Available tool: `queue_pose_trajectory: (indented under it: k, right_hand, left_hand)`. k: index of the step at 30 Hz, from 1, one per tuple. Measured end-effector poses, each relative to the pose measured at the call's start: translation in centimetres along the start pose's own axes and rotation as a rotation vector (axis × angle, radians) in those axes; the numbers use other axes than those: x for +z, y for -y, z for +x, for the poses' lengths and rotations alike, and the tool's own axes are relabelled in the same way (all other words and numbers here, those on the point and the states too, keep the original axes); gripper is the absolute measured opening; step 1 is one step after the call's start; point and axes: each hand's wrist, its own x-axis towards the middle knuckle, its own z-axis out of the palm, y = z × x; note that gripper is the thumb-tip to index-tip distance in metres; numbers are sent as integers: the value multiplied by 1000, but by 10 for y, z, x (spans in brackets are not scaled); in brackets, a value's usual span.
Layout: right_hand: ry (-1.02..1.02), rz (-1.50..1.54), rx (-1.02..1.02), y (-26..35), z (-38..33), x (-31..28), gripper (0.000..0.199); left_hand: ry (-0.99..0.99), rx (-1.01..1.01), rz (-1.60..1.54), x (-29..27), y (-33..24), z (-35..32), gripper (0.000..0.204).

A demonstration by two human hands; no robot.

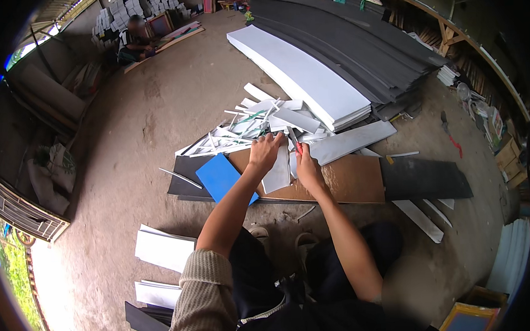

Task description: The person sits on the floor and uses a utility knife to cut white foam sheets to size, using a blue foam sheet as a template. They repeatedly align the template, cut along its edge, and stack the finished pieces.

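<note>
My right hand (308,168) is closed round the red handle of a knife (293,137), its blade pointing away from me. Beside it, my left hand (265,152) has its fingers bent over the far part of a narrow white sheet piece (276,175), holding it down. That piece lies on a brown board (351,178) on the floor. A blue rectangular sheet (221,176) lies left of my left forearm. Just beyond my hands is a heap of white offcuts (245,128) with a few green strips. My fingertips are partly hidden.
Behind the heap lie a stack of long white sheets (302,69) and a large pile of dark sheets (354,34). White sheets (164,248) rest near my left arm. A red-handled tool (453,139) lies at the right. Another person (134,42) sits at the far left.
</note>
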Motion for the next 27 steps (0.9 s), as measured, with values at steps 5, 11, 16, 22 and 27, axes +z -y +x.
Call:
queue_pose_trajectory:
  k: [5,11,16,22,27]
  right_hand:
    - [33,-140,-27,3,-8,1,24]
    - [6,-184,-48,-4,-8,11,19]
    - [21,-223,-81,-5,-8,15,20]
    - [65,-201,-92,14,-17,6,19]
    - [82,-165,-102,20,-5,3,22]
  left_hand:
    - [-66,-25,17,0,-4,0,27]
    - [-93,-24,12,3,-6,2,28]
    - [-98,-12,27,6,-8,2,30]
    - [-43,-42,16,7,-4,-3,32]
    - [-66,-6,-15,6,-5,-5,34]
